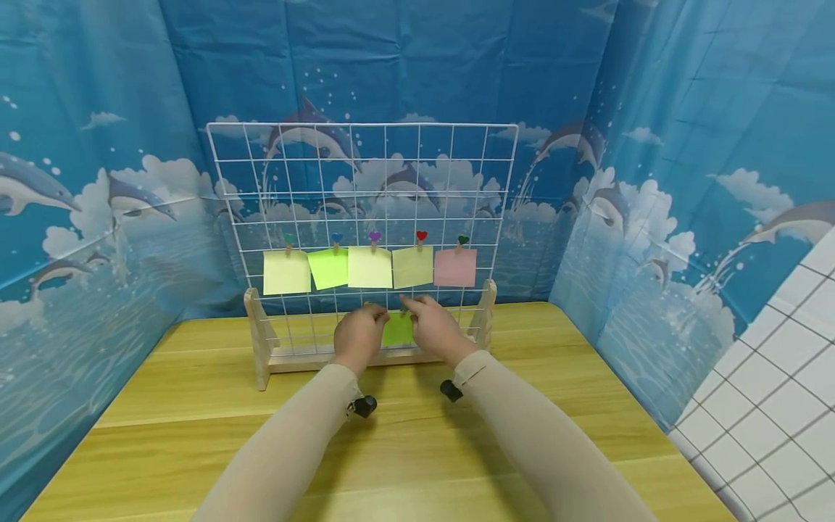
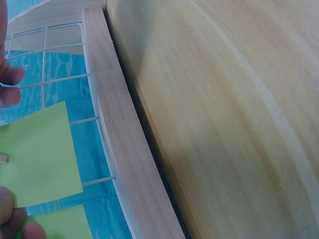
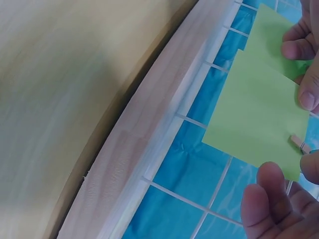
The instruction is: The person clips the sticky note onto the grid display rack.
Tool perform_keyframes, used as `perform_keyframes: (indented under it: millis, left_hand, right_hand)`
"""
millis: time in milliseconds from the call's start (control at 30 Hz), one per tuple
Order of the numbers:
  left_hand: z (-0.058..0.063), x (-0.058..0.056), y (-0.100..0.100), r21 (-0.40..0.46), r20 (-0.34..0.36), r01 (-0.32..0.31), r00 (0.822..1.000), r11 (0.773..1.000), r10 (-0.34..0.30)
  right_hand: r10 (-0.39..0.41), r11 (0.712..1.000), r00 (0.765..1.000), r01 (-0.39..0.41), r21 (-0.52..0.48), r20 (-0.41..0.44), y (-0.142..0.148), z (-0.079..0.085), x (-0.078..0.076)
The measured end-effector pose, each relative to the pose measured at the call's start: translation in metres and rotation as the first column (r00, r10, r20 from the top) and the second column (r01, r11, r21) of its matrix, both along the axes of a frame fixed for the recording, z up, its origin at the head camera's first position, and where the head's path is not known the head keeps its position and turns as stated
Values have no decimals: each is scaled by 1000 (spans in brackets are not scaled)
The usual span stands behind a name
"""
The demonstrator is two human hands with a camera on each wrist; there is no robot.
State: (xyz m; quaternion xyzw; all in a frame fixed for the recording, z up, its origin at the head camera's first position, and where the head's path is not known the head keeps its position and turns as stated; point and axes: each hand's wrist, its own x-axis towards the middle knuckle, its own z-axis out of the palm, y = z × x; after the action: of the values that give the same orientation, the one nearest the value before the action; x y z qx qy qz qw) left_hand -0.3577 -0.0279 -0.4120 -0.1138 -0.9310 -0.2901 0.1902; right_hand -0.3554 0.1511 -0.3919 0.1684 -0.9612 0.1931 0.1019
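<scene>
A green paper note (image 1: pixel 398 330) is low on the white wire grid, between my two hands. My left hand (image 1: pixel 359 337) pinches its upper left corner; in the right wrist view those fingertips (image 3: pixel 309 99) are at the note's edge. A second green note (image 3: pixel 269 35) lies beside it, partly under the left hand and hidden by it in the head view. My right hand (image 1: pixel 437 328) is at the first note's upper right, index finger extended. Its fingers hold the end of a small wooden clothespin (image 3: pixel 297 143) that overlaps the note.
Several pastel notes (image 1: pixel 370 268) hang in a row above, under heart-topped clothespins (image 1: pixel 375 238). The wire grid (image 1: pixel 385 158) stands in a wooden base (image 1: pixel 293 362) on the wood-grain table (image 1: pixel 404 449). Dolphin-print curtains (image 1: pixel 417 58) surround it; a white gridded panel (image 1: pixel 763 384) is at right.
</scene>
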Motion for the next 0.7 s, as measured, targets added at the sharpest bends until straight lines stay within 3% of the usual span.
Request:
perform_keyframes:
  millis: [700]
  left_hand:
    - [0,1,-2,-47,-22,10,1000,999,-11]
  right_hand:
    - [7,998,997,-2,-58,82,-4,6,0]
